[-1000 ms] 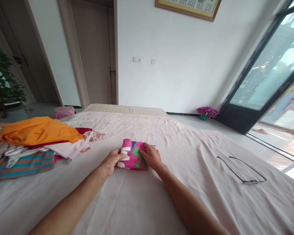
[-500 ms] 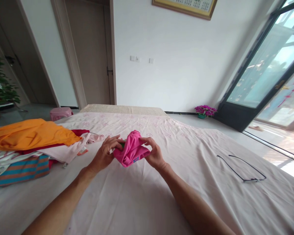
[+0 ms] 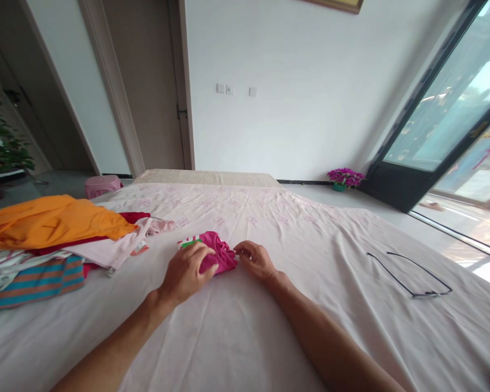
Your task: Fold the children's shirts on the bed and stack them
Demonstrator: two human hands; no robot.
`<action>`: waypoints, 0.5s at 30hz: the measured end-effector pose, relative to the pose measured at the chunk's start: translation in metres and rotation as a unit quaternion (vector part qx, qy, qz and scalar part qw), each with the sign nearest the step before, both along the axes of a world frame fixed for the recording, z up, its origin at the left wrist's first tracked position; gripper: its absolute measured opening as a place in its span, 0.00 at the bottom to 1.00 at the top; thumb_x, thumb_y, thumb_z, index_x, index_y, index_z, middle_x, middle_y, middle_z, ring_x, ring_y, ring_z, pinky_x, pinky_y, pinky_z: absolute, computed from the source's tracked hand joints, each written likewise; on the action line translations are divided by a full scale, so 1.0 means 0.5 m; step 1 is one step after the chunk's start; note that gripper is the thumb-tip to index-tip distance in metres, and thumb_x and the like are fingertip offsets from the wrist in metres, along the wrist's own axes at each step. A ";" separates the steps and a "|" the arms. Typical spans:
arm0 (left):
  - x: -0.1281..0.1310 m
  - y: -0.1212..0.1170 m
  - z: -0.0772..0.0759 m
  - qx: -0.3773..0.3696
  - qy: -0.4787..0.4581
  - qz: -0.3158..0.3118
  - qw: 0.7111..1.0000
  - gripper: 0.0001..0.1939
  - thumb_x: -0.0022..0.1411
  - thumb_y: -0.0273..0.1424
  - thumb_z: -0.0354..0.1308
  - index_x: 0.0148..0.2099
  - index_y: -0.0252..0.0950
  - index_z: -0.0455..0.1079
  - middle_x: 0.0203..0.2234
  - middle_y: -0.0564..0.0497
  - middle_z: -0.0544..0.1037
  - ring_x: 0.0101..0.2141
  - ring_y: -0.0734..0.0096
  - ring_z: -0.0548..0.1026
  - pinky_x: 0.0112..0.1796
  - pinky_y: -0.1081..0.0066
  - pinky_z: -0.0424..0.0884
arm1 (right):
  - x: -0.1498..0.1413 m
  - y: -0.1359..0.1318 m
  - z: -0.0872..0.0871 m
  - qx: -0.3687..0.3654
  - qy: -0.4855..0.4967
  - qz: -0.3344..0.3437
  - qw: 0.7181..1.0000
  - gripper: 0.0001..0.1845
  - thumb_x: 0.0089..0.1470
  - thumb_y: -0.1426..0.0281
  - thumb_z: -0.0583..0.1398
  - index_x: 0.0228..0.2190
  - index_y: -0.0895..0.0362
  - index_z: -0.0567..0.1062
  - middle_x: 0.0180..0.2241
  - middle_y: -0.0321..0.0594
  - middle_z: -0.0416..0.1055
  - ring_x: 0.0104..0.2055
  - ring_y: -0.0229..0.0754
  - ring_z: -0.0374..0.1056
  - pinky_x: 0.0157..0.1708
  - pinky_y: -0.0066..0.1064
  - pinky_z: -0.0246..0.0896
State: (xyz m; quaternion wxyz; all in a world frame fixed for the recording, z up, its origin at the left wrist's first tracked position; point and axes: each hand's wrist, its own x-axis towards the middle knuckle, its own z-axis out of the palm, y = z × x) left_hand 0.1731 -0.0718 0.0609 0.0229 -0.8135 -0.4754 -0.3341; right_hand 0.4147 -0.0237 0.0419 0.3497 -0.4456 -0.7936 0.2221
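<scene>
A small bright pink folded garment (image 3: 221, 257), with a green and white patterned part at its left end, lies on the pale bedsheet in front of me. Over its left side rests my left hand (image 3: 190, 270), its fingers stretched across the cloth and the thumb apart from them. My right hand (image 3: 256, 260) is at the garment's right end, with thumb and fingertips pinched on its gathered edge. The underside of the garment and part of its left side are hidden.
To the left lies a loose pile of clothes, with an orange garment (image 3: 57, 220) on top and a striped one (image 3: 36, 286) below. Black-framed glasses (image 3: 430, 294) lie on the sheet (image 3: 310, 305) at right. Beyond the bed are a pink stool (image 3: 103, 186) and purple flowers (image 3: 345, 177).
The pink garment has come down onto the sheet and turned, showing more of its green and white part. My left hand has moved over it; my right hand has lowered to its right end.
</scene>
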 end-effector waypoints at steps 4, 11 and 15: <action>0.027 -0.011 -0.036 -0.003 0.066 0.009 0.998 0.22 0.56 0.24 0.59 0.54 0.40 0.71 0.43 0.46 0.76 0.44 0.58 0.74 0.47 0.57 0.70 | -0.020 -0.020 0.007 -0.002 0.014 0.052 0.999 0.17 0.55 0.71 0.58 0.47 0.53 0.75 0.38 0.37 0.75 0.34 0.36 0.69 0.36 0.27 0.63; 0.020 0.001 -0.054 -0.053 -0.022 -0.042 0.997 0.17 0.67 0.34 0.52 0.55 0.42 0.72 0.50 0.48 0.77 0.50 0.63 0.73 0.53 0.60 0.69 | -0.034 -0.009 -0.007 -0.001 -0.035 0.023 0.999 0.16 0.46 0.76 0.58 0.38 0.55 0.78 0.35 0.37 0.76 0.34 0.39 0.69 0.35 0.27 0.61; 0.002 0.002 -0.044 -0.068 -0.122 -0.021 0.990 0.19 0.71 0.35 0.43 0.52 0.40 0.74 0.47 0.48 0.78 0.50 0.66 0.74 0.54 0.62 0.69 | -0.030 -0.009 -0.006 0.000 -0.017 0.020 1.000 0.19 0.46 0.77 0.57 0.41 0.54 0.78 0.36 0.36 0.76 0.34 0.38 0.69 0.37 0.27 0.62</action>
